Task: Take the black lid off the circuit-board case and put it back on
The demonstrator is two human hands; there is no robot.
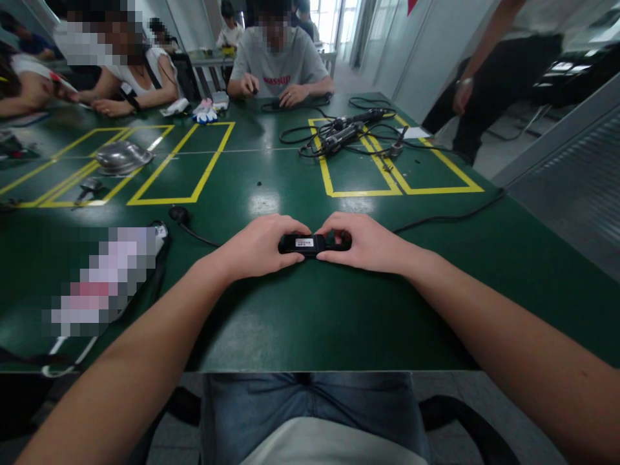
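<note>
A slim black device with a white printed label (pixel 304 243) lies level just above or on the green table, between my hands. My left hand (pixel 264 245) is closed on its left end, thumb on the near side and fingers on the far side. Its right end is pinched the same way by my right hand (pixel 361 244), with a small gap under the curled fingers. A black cable (pixel 201 238) shows left of my left hand, and another stretch of black cable (pixel 450 216) shows to the right. Whether either joins the device is hidden by my hands.
Left of me lies a blurred-out flat item (pixel 106 278) with a strap, near a black round cable end (pixel 179 214). Farther off are a metal bowl (pixel 123 158), yellow tape outlines (pixel 162 199), black corded tools (pixel 341 137) and gloves (pixel 206 113). A person (pixel 281 64) sits opposite.
</note>
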